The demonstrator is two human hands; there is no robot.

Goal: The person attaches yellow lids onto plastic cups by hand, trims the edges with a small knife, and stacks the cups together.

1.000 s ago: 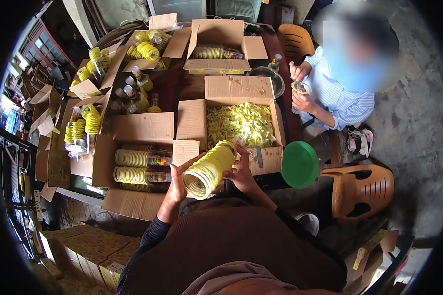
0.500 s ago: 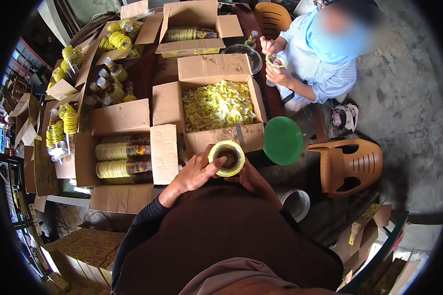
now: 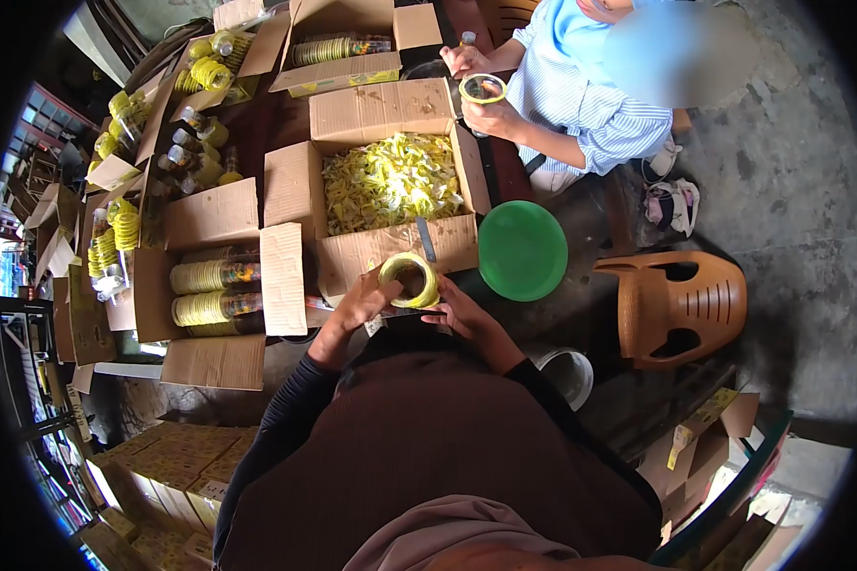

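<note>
Between my hands, in front of my body, is a stack of plastic cups point(image 3: 429, 287) with yellow rims, its open end facing up toward me. My left hand point(image 3: 360, 303) wraps round its left side, with the thumb at the rim. My right hand point(image 3: 470, 316) holds the right side with bent fingers. The lower part of the stack is hidden. Just beyond stands an open cardboard box point(image 3: 379, 107) filled with small yellow-and-white wrapped pieces point(image 3: 390, 183).
An open carton point(image 3: 211, 362) of yellow-rimmed cup stacks point(image 3: 200, 278) lies left. A green round basin or lid point(image 3: 522, 251), a brown plastic chair point(image 3: 684, 309) and a pale bucket point(image 3: 569, 377) are right. Across the table a person point(image 3: 581, 114) holds a yellow-rimmed cup point(image 3: 484, 88).
The cup stack has shifted slightly left and up in view, and its opening now tilts differently. My right fingers show more on its side. The view has turned a little.
</note>
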